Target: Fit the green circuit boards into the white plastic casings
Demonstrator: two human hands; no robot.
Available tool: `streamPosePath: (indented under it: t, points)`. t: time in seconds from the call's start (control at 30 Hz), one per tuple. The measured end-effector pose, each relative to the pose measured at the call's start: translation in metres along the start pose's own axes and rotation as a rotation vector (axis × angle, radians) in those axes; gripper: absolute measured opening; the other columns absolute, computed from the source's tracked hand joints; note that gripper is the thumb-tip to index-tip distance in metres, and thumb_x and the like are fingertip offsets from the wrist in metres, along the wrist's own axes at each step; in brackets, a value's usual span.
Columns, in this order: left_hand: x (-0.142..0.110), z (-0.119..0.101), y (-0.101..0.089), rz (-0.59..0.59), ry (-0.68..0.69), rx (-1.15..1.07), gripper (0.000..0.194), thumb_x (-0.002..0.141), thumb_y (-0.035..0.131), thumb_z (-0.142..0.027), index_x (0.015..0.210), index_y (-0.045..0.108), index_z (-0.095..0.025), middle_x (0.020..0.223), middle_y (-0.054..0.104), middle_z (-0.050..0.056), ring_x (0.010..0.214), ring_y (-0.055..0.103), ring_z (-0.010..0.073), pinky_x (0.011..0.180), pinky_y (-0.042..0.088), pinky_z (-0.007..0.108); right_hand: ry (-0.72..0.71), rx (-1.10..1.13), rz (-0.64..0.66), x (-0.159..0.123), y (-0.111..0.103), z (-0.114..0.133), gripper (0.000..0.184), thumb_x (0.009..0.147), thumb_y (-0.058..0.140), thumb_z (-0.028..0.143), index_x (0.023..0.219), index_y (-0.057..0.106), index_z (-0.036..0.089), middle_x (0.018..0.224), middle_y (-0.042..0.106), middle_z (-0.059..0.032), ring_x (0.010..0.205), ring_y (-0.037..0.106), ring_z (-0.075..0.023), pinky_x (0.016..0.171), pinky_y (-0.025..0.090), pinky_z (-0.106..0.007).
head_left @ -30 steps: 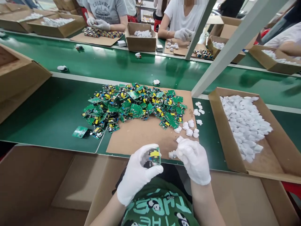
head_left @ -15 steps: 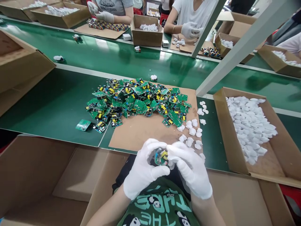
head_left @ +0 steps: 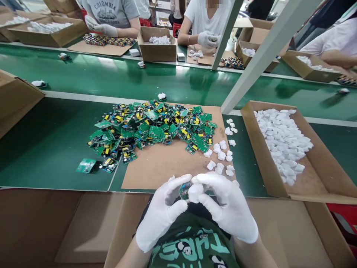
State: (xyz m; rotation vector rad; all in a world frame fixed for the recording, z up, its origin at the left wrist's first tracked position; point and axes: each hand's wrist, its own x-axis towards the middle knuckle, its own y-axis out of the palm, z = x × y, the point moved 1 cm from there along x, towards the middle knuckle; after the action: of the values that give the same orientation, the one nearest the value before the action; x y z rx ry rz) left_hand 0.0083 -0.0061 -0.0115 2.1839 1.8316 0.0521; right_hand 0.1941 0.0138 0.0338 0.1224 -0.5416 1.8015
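My left hand (head_left: 164, 210), in a white glove, is closed on a small green circuit board (head_left: 184, 191) by its edge. My gloved right hand (head_left: 227, 204) pinches a round white pad (head_left: 195, 192) against the board's component side. The pad hides most of the parts on that board. Beyond my hands a heap of green circuit boards (head_left: 156, 134) with yellow and black parts lies on a cardboard sheet (head_left: 156, 169). Several loose white pads (head_left: 221, 155) are scattered at the sheet's right edge.
A cardboard box (head_left: 323, 175) of white pads stands at the right. Behind the heap runs a green conveyor belt (head_left: 111, 74) carrying a few boards with pads. A slanted metal post (head_left: 251, 74) rises at its near edge. Gloved co-workers sit across.
The white pad has come over the board's face, covering the yellow part that showed before. My hands are slightly lower, and the whole view has shifted.
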Motion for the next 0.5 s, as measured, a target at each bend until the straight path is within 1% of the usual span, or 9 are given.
streamPosePath:
  t: [0.1, 0.17, 0.2, 0.23, 0.27, 0.33, 0.4, 0.43, 0.5]
  points:
    - [-0.001, 0.003, -0.002, 0.035, -0.005, 0.093, 0.045, 0.086, 0.072, -0.047, 0.129, 0.068, -0.034, 0.137, 0.067, 0.005, 0.126, 0.061, 0.0287, 0.117, 0.035, 0.043, -0.005, -0.14, 0.033, 0.001, -0.001, 0.005, 0.041, 0.095, 0.062, 0.011, 0.131, 0.055, 0.029, 0.091, 0.073, 0.0009, 0.08, 0.07, -0.0149, 0.077, 0.058, -0.03]
    - [0.0, 0.004, -0.001, 0.05, -0.005, 0.155, 0.047, 0.085, 0.071, -0.05, 0.129, 0.069, -0.032, 0.136, 0.067, 0.007, 0.129, 0.059, 0.0311, 0.124, 0.02, 0.049, 0.006, -0.203, 0.046, 0.001, 0.001, 0.006, 0.036, 0.095, 0.062, 0.012, 0.127, 0.058, 0.029, 0.09, 0.072, 0.0004, 0.079, 0.069, -0.0158, 0.076, 0.057, -0.031]
    - [0.0, 0.003, -0.001, 0.05, -0.006, 0.173, 0.048, 0.084, 0.071, -0.052, 0.128, 0.07, -0.031, 0.133, 0.069, 0.008, 0.13, 0.058, 0.0323, 0.125, 0.014, 0.05, 0.014, -0.198, 0.043, 0.001, 0.003, 0.006, 0.031, 0.095, 0.062, 0.013, 0.122, 0.06, 0.029, 0.089, 0.072, 0.0003, 0.079, 0.068, -0.0163, 0.075, 0.057, -0.031]
    - [0.001, 0.002, 0.0, 0.05, -0.01, 0.176, 0.05, 0.084, 0.071, -0.055, 0.127, 0.07, -0.029, 0.131, 0.07, 0.009, 0.13, 0.057, 0.0334, 0.126, 0.012, 0.05, 0.012, -0.177, 0.033, 0.001, 0.005, 0.005, 0.026, 0.095, 0.063, 0.014, 0.116, 0.062, 0.029, 0.089, 0.073, 0.0005, 0.08, 0.068, -0.0166, 0.074, 0.057, -0.031]
    - [0.001, 0.0, 0.0, 0.052, -0.016, 0.163, 0.053, 0.083, 0.07, -0.057, 0.127, 0.07, -0.028, 0.129, 0.071, 0.01, 0.13, 0.057, 0.0341, 0.125, 0.013, 0.05, -0.011, -0.152, 0.02, 0.0, 0.007, 0.004, 0.02, 0.095, 0.063, 0.017, 0.111, 0.063, 0.029, 0.089, 0.073, 0.0006, 0.081, 0.069, -0.0172, 0.075, 0.057, -0.032]
    - [0.002, -0.006, 0.002, 0.088, -0.041, 0.102, 0.057, 0.084, 0.067, -0.058, 0.132, 0.068, -0.026, 0.131, 0.07, 0.011, 0.13, 0.056, 0.0345, 0.123, 0.021, 0.048, -0.125, -0.152, -0.031, 0.0, 0.01, 0.001, 0.011, 0.097, 0.064, 0.029, 0.108, 0.063, 0.029, 0.096, 0.075, -0.0018, 0.087, 0.07, -0.0196, 0.08, 0.056, -0.036]
    - [0.003, -0.011, 0.004, 0.16, -0.086, 0.015, 0.057, 0.087, 0.066, -0.053, 0.137, 0.064, -0.026, 0.135, 0.067, 0.01, 0.131, 0.055, 0.0337, 0.12, 0.029, 0.045, -0.26, -0.214, -0.049, 0.001, 0.01, 0.0, 0.017, 0.098, 0.061, 0.04, 0.111, 0.063, 0.029, 0.102, 0.075, -0.0044, 0.091, 0.071, -0.0216, 0.09, 0.054, -0.041]
    - [0.003, -0.013, 0.005, 0.204, -0.112, -0.04, 0.057, 0.087, 0.066, -0.051, 0.138, 0.062, -0.026, 0.136, 0.066, 0.009, 0.131, 0.054, 0.033, 0.118, 0.032, 0.044, -0.306, -0.243, -0.033, 0.002, 0.009, -0.001, 0.019, 0.099, 0.059, 0.043, 0.111, 0.063, 0.029, 0.102, 0.075, -0.0043, 0.09, 0.071, -0.0219, 0.092, 0.053, -0.043]
    - [0.003, -0.015, 0.008, 0.261, -0.139, -0.166, 0.056, 0.088, 0.064, -0.053, 0.137, 0.062, -0.026, 0.135, 0.065, 0.009, 0.127, 0.056, 0.0322, 0.113, 0.039, 0.042, -0.344, -0.276, 0.016, 0.004, 0.007, -0.001, 0.019, 0.101, 0.056, 0.044, 0.109, 0.064, 0.03, 0.092, 0.076, -0.002, 0.086, 0.072, -0.0212, 0.09, 0.054, -0.041]
